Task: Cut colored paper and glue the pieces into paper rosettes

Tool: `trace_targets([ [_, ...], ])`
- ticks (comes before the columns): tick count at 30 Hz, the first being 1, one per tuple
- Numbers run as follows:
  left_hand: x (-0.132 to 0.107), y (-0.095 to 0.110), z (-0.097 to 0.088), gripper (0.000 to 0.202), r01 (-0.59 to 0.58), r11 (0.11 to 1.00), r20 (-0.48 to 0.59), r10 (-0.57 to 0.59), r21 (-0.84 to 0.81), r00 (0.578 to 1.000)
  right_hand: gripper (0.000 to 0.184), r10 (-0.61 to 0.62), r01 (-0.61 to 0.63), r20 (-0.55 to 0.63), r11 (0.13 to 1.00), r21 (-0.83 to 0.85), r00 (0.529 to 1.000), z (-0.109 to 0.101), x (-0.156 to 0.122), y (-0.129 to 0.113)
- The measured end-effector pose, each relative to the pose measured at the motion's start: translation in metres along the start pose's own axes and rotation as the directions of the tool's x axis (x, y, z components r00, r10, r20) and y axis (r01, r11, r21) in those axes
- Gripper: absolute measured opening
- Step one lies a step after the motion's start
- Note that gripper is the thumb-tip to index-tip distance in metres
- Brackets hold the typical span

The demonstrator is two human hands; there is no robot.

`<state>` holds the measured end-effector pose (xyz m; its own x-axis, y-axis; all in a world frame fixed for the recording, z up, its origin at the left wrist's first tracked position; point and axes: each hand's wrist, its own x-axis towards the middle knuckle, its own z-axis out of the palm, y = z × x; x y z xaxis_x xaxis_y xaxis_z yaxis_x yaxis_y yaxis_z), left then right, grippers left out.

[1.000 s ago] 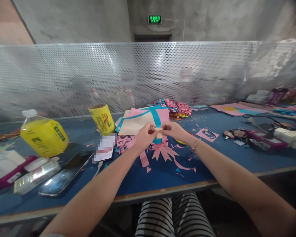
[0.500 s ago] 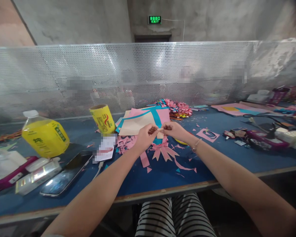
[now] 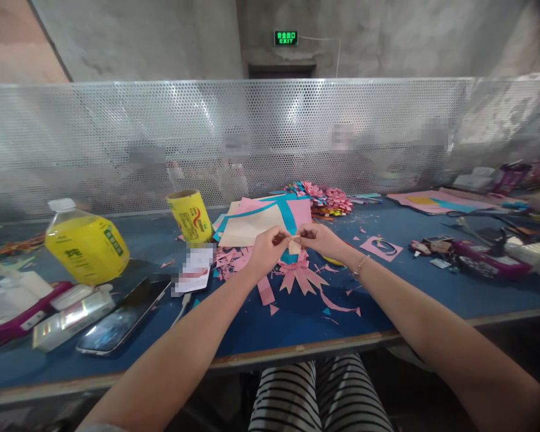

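Note:
Between my two hands is a small cream paper strip [image 3: 294,246], pinched at its top end. My left hand [image 3: 270,243] grips it from the left with closed fingertips. From the right, my right hand [image 3: 317,237] pinches the same strip, thumb and fingers together. Just below lies a pink paper rosette [image 3: 299,276] with notched ribbon tails, and a blue paper piece [image 3: 290,257] shows above it, partly hidden by the strip. Behind my hands are stacked paper sheets [image 3: 247,228] in cream, blue and pink. Pink paper scraps [image 3: 234,258] are strewn beside my left wrist.
A yellow cardboard roll [image 3: 189,217], a bottle of yellow liquid [image 3: 87,246] and two phones, one dark [image 3: 121,318], stand or lie left. Finished-looking paper flowers [image 3: 330,198] pile at the back. A pink cut sheet [image 3: 381,247] and purple tool [image 3: 490,258] lie right. A perforated metal screen [image 3: 270,120] borders the table.
The whole view has shifted slightly. Both hands stay together at the cream strip, with only small finger movements.

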<state>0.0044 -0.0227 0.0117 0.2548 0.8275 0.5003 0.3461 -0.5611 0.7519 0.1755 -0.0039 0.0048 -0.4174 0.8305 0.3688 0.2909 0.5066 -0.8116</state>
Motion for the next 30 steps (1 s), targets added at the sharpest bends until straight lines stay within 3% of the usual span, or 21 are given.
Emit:
trace_targets([
  [7, 0.006, -0.01, -0.001, 0.008, 0.092, 0.993, -0.086, -0.099, -0.076, 0.991, 0.015, 0.023, -0.022, -0.058, 1.0, 0.022, 0.998, 0.0, 0.001, -0.004],
  [10, 0.009, -0.016, -0.001, 0.009, 0.125, 0.983, -0.101, -0.139, -0.132, 0.985, 0.012, 0.035, -0.052, -0.102, 0.984, -0.17, 0.994, -0.005, 0.002, 0.0],
  [12, 0.01, -0.019, -0.001, 0.009, 0.155, 0.968, -0.132, -0.183, -0.195, 0.974, 0.012, 0.066, -0.124, -0.142, 0.881, -0.456, 0.988, -0.013, 0.001, 0.005],
  [14, 0.011, -0.021, -0.002, 0.01, 0.18, 0.944, -0.174, -0.233, -0.277, 0.957, 0.015, 0.162, -0.224, -0.155, 0.66, -0.717, 0.975, -0.023, -0.001, 0.012],
  [16, 0.012, -0.02, -0.003, 0.011, 0.198, 0.908, -0.201, -0.286, -0.37, 0.937, 0.023, 0.332, -0.306, -0.158, 0.462, -0.832, 0.93, -0.033, -0.005, 0.017],
  [18, 0.012, -0.018, -0.004, 0.012, 0.217, 0.87, -0.208, -0.335, -0.443, 0.919, 0.03, 0.484, -0.355, -0.147, 0.373, -0.857, 0.863, -0.04, -0.008, 0.019],
  [20, 0.012, -0.017, -0.004, 0.014, 0.24, 0.839, -0.208, -0.379, -0.488, 0.902, 0.032, 0.555, -0.381, -0.132, 0.362, -0.851, 0.821, -0.043, -0.009, 0.02],
  [26, 0.014, -0.025, -0.004, 0.012, 0.229, 0.852, -0.232, -0.37, -0.471, 0.9, 0.046, 0.598, -0.498, -0.196, 0.394, -0.772, 0.777, -0.041, -0.007, 0.029],
  [30, 0.018, -0.035, -0.008, 0.012, 0.178, 0.911, -0.407, -0.333, -0.373, 0.851, 0.042, 0.487, -0.512, -0.293, 0.41, -0.755, 0.823, -0.047, -0.004, 0.038],
])
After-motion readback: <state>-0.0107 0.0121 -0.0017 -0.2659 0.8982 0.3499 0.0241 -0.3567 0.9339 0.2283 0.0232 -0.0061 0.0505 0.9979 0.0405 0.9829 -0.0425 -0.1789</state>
